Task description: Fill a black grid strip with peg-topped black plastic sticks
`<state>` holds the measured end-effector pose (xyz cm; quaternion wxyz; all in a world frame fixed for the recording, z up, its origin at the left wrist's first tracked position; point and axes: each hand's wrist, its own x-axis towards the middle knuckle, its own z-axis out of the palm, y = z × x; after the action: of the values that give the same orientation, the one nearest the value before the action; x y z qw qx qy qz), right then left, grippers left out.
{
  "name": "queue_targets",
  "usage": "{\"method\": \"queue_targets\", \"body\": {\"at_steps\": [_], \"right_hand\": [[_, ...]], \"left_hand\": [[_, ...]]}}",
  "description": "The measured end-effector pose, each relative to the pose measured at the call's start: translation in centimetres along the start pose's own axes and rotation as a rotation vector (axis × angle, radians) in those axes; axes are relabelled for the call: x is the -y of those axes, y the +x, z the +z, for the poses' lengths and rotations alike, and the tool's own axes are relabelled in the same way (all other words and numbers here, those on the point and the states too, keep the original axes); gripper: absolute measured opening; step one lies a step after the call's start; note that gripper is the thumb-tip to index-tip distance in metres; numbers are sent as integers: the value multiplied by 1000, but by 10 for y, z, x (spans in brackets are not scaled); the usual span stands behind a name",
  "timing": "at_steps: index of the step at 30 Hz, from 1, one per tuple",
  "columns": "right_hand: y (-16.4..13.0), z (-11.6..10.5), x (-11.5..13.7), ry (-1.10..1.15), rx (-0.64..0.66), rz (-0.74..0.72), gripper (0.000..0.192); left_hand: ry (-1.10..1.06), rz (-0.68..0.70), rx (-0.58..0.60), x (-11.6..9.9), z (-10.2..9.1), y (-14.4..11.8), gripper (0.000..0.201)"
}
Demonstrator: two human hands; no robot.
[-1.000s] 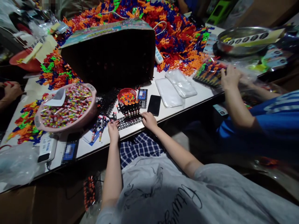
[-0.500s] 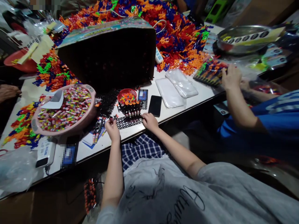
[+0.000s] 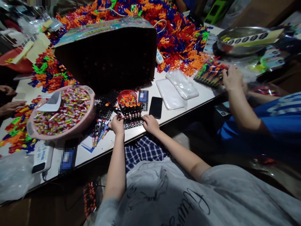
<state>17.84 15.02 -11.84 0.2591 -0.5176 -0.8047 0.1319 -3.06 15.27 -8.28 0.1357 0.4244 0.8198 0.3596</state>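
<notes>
In front of me lies a black perforated plastic strip (image 3: 133,123), with a row of small black toy pieces (image 3: 131,109) standing along it, orange at their tops. My left hand (image 3: 117,124) is closed in a pinch at the left end of the row; the small item between its fingers is too hidden to name. At the other end my right hand (image 3: 151,123) grips the strip's edge with bent fingers. Just behind the row sits a red basket (image 3: 118,96) of small coloured pieces. Several candy-filled sticks (image 3: 95,138) lie left of my left hand.
A pink basin (image 3: 31,130) full of wrapped candies stands at left. Behind it gapes a large dark cardboard box (image 3: 105,59) amid heaped coloured plastic toys (image 3: 174,40). A phone (image 3: 155,107) and clear bags (image 3: 171,94) lie rightward. A co-worker's hand (image 3: 232,78) holds a packed bag.
My left hand has moved right and slightly up to the row's left end. My right hand stays at the strip. At the far left, another person's hands have come further into view.
</notes>
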Motion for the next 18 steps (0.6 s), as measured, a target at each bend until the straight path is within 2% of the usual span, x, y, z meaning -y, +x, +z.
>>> {"method": "queue_targets", "body": {"at_steps": [9,16,18], "right_hand": [[-1,0,0,-14,-2,17,33],[0,1,-1,-20,18,21,34],[-1,1,-1,-17,25,26,35]], "left_hand": [[53,50,25,5,0,1,16],[3,137,237,18,0,29,9],[-15,162,264,21,-1,36,12]]}}
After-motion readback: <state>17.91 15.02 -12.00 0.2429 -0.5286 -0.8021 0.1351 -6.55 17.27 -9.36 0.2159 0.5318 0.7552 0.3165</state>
